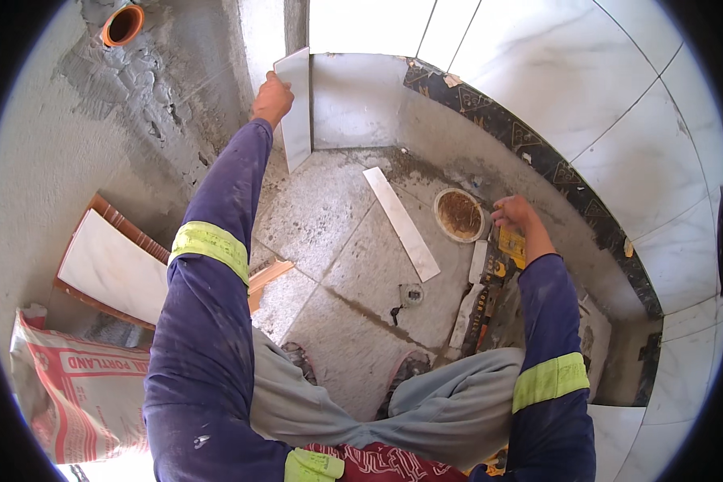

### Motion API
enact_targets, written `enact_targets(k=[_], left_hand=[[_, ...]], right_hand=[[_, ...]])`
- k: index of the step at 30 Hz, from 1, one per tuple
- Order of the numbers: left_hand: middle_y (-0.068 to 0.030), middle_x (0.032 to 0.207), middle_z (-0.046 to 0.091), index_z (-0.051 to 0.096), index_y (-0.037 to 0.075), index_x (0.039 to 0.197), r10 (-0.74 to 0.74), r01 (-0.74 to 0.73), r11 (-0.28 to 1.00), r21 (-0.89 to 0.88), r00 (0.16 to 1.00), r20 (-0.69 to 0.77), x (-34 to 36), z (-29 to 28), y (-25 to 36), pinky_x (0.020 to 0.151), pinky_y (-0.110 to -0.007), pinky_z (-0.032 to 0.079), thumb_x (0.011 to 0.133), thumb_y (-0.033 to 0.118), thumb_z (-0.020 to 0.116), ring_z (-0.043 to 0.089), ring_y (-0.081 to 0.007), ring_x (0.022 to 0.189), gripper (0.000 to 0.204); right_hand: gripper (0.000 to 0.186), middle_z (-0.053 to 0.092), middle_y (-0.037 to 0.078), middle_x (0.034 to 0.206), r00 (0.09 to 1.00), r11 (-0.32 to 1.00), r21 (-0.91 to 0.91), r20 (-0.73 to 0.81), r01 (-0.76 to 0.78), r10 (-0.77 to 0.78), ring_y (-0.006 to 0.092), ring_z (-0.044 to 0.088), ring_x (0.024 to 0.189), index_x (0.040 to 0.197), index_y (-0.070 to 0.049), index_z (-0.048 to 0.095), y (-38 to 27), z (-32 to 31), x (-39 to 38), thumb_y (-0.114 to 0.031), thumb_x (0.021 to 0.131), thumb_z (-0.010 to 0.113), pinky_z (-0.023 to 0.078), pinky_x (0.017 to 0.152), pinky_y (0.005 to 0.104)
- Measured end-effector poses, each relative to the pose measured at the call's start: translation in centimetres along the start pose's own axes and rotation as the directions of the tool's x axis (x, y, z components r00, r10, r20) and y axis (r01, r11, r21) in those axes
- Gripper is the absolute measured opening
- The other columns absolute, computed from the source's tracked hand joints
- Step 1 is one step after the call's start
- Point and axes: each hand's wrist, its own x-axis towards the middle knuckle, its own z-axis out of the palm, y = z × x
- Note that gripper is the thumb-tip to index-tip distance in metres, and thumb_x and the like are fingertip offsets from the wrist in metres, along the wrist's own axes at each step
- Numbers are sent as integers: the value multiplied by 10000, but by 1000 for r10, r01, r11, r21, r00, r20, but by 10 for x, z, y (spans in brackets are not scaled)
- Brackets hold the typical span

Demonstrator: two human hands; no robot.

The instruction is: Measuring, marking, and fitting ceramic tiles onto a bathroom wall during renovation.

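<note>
My left hand (274,98) grips the edge of an upright pale tile piece (296,112) beside the wall corner at the top. My right hand (512,210) is at the right, fingers curled over the end of a yellow tool (511,249), beside a round bucket (458,215) with brown contents; what the fingers grip is unclear. A narrow white tile strip (400,221) lies on the floor between my hands. A tape measure (411,296) lies below it.
Low ledge (353,104) curves round to white wall tiles (643,161). Tile pieces (112,265), a cement bag (80,394) and wood offcuts (265,275) sit at left. An orange pipe opening (123,26) is upper left. Long tools (478,313) lie along the right side.
</note>
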Motion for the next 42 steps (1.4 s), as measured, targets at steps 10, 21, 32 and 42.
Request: enact_targets(k=[10, 21, 32, 42], left_hand=[[-288, 1149, 646, 448, -12, 1252, 31, -31, 999, -21, 1000, -4, -1, 0, -1, 935, -512, 501, 934, 237, 588, 636, -441, 1085, 427], [-300, 1134, 646, 464, -18, 1220, 39, -40, 999, -6, 999, -27, -3, 1, 0, 927, -514, 504, 926, 228, 586, 639, -447, 1074, 403], [-277, 1152, 649, 461, -6, 1253, 0, 0, 1000, -9, 1000, -13, -8, -4, 5, 941, -505, 501, 928, 236, 585, 637, -431, 1093, 425], [-284, 1136, 650, 468, -10, 1223, 5, -5, 1000, -1, 1000, -26, -13, -8, 8, 922, -514, 504, 929, 227, 576, 640, -441, 1076, 393]], right_hand=[[417, 705, 122, 1099, 1000, 998, 66, 2, 24, -24, 240, 675, 800, 1322, -54, 582, -4, 0, -10, -213, 1017, 346, 527, 793, 460], [369, 718, 101, 1066, 1000, 1000, 31, -9, 0, 0, 211, 663, 750, 1284, -87, 608, -3, 0, -10, -189, 1002, 392, 508, 748, 433], [420, 714, 121, 1107, 1000, 1000, 25, 2, 12, -12, 228, 686, 814, 1311, -54, 582, -5, 0, -14, -190, 1012, 319, 534, 784, 444], [430, 713, 147, 1134, 1000, 999, -33, 12, 16, -16, 265, 707, 872, 1343, -31, 552, 0, -3, -8, -217, 1024, 331, 548, 790, 478]])
